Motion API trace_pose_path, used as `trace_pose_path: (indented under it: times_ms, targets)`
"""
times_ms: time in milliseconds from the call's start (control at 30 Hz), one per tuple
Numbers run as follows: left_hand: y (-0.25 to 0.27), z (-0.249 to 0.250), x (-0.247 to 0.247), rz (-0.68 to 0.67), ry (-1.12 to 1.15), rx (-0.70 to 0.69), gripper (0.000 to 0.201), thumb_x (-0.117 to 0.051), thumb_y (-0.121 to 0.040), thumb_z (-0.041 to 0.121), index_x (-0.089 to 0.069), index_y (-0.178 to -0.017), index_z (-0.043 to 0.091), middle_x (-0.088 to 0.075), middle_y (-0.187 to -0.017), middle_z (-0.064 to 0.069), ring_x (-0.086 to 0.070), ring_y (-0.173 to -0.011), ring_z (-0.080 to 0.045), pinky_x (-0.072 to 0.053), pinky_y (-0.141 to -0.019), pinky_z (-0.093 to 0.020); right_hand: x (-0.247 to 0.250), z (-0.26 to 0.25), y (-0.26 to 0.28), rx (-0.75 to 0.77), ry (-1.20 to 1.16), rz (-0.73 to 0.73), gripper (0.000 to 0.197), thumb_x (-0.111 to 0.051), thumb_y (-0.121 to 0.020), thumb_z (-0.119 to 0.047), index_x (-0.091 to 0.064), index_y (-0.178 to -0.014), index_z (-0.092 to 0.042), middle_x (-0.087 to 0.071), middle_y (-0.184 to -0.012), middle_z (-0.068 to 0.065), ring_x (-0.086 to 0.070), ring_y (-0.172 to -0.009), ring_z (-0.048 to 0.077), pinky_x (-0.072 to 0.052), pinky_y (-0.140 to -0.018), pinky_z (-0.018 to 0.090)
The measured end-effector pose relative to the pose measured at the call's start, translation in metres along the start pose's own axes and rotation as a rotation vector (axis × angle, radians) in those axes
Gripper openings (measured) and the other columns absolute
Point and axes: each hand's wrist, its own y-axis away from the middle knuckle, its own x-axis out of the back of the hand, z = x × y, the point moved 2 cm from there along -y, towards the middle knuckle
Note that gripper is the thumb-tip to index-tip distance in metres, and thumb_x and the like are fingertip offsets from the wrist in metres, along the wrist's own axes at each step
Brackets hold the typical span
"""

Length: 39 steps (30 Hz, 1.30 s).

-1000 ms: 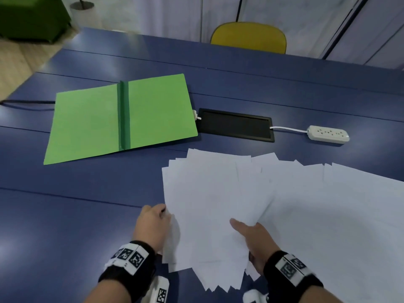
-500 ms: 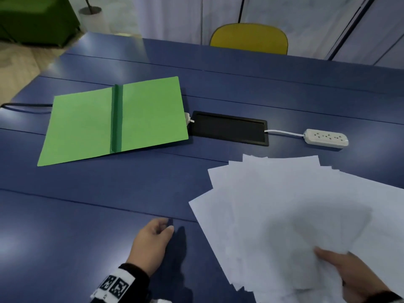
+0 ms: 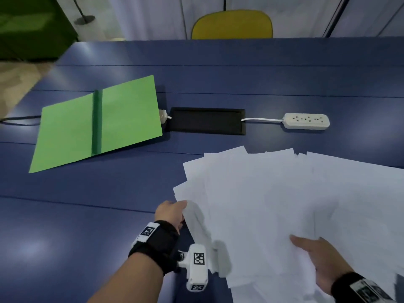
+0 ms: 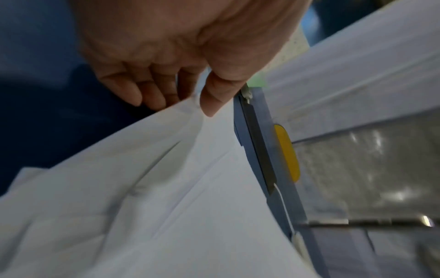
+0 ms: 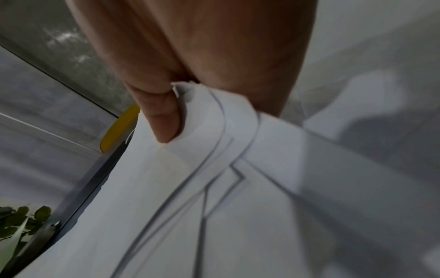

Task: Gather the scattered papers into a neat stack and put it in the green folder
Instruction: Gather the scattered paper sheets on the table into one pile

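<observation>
A fanned bunch of several white papers (image 3: 273, 204) lies over the right part of the blue table, its edges uneven. My left hand (image 3: 171, 212) pinches the bunch's left edge; in the left wrist view the thumb lies on top of the papers (image 4: 166, 188) and the fingers curl beneath. My right hand (image 3: 317, 259) grips the papers' near edge, thumb on top; the right wrist view shows the sheets (image 5: 214, 188) bent in that grip. The green folder (image 3: 96, 123) lies open and flat at the far left, with nothing in it.
A black panel (image 3: 207, 121) is set in the table right of the folder. A white power strip (image 3: 306, 120) with its cord lies beyond the papers. A yellow chair (image 3: 231, 25) stands behind the blue table (image 3: 65, 226). A dark cable (image 3: 19, 121) runs left of the folder.
My left hand, bare on the table half a second ago, has moved right and taken the papers' left edge. The bunch sits further right than a second ago.
</observation>
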Motion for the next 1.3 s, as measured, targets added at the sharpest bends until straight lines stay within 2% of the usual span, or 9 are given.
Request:
trace_pose_path:
  times_ms: [167, 300, 400, 633, 800, 933, 1033, 1133, 1300]
  targets:
    - [-0.002, 0.013, -0.019, 0.176, -0.288, -0.262, 0.017, -0.054, -0.088, 0.010, -0.049, -0.073, 0.002, -0.049, -0.066, -0.008, -0.045, -0.061, -0.026, -0.038, -0.058, -0.031, 0.004, 0.005, -0.005, -0.010, -0.022, -0.003, 0.028, -0.068, -0.087, 0.000, -0.068, -0.114, 0.007, -0.075, -0.105, 0.026, -0.072, -0.099, 0.044, -0.049, -0.099, 0.063]
    - [-0.013, 0.025, -0.032, 0.204, -0.100, -0.187, 0.010, -0.058, -0.085, 0.009, -0.051, -0.082, 0.003, -0.051, -0.071, -0.007, -0.049, -0.069, -0.026, -0.041, -0.065, -0.033, 0.005, 0.008, -0.008, 0.002, -0.032, -0.004, 0.028, -0.067, -0.087, 0.001, -0.069, -0.114, 0.007, -0.075, -0.107, 0.026, -0.071, -0.103, 0.043, -0.047, -0.102, 0.062]
    - [-0.018, 0.031, -0.038, 0.111, -0.019, -0.046, 0.037, -0.073, -0.075, 0.020, -0.056, -0.102, 0.002, -0.065, -0.094, -0.011, -0.064, -0.084, -0.031, -0.055, -0.080, -0.041, 0.006, 0.009, -0.010, 0.006, -0.047, -0.005, 0.031, -0.069, -0.086, -0.001, -0.069, -0.116, 0.006, -0.075, -0.109, 0.025, -0.070, -0.106, 0.041, -0.046, -0.105, 0.061]
    - [-0.024, 0.024, -0.036, -0.081, -0.110, -0.026, 0.026, -0.075, -0.062, 0.018, -0.066, -0.085, 0.010, -0.073, -0.104, -0.016, -0.068, -0.098, -0.037, -0.053, -0.094, -0.053, 0.007, 0.013, -0.014, 0.064, -0.036, -0.032, 0.092, -0.096, -0.031, -0.037, -0.072, -0.112, -0.001, -0.078, -0.107, 0.016, -0.071, -0.106, 0.035, -0.046, -0.106, 0.057]
    - [-0.004, 0.037, -0.007, 0.125, -0.194, -0.272, 0.004, -0.065, -0.077, 0.014, -0.068, -0.075, 0.013, -0.072, -0.088, -0.014, -0.068, -0.087, -0.034, -0.056, -0.080, -0.042, 0.008, 0.012, -0.013, 0.049, -0.035, -0.034, 0.073, -0.090, -0.045, -0.026, -0.073, -0.111, -0.001, -0.077, -0.108, 0.017, -0.069, -0.108, 0.038, -0.044, -0.108, 0.060]
    - [0.020, 0.068, 0.058, 0.351, -0.301, -0.480, 0.016, -0.057, -0.091, 0.008, -0.070, -0.100, 0.008, -0.065, -0.088, -0.010, -0.058, -0.082, -0.024, -0.039, -0.074, -0.028, 0.025, 0.033, -0.035, 0.062, -0.005, 0.059, 0.104, -0.099, -0.027, -0.051, -0.070, -0.115, -0.006, -0.076, -0.115, 0.013, -0.066, -0.115, 0.036, -0.043, -0.110, 0.059]
    - [0.042, 0.091, 0.099, 0.371, -0.309, -0.617, 0.016, -0.057, -0.091, 0.008, -0.070, -0.097, 0.014, -0.068, -0.089, -0.009, -0.061, -0.084, -0.022, -0.040, -0.075, -0.030, 0.021, 0.030, -0.032, 0.058, 0.052, 0.100, 0.110, -0.098, -0.029, -0.048, -0.065, -0.123, -0.002, -0.072, -0.120, 0.018, -0.066, -0.113, 0.038, -0.045, -0.106, 0.062]
    - [0.068, 0.115, 0.130, 0.307, -0.250, -0.752, 0.017, -0.061, -0.090, 0.008, -0.068, -0.081, 0.021, -0.070, -0.078, -0.001, -0.057, -0.072, -0.015, -0.042, -0.063, -0.029, 0.011, 0.025, -0.024, 0.111, 0.113, 0.118, 0.105, -0.095, -0.018, -0.054, -0.071, -0.105, -0.001, -0.077, -0.100, 0.016, -0.070, -0.098, 0.037, -0.049, -0.101, 0.060]
    - [0.054, 0.122, 0.171, 0.047, 0.141, -0.675, 0.010, -0.065, -0.086, 0.009, -0.073, -0.091, 0.013, -0.075, -0.075, 0.005, -0.060, -0.057, -0.015, -0.044, -0.058, -0.023, -0.025, 0.011, -0.001, 0.144, 0.178, 0.030, 0.020, -0.074, -0.082, 0.005, -0.072, -0.102, 0.005, -0.079, -0.079, 0.008, -0.068, -0.091, 0.034, -0.047, -0.101, 0.053]
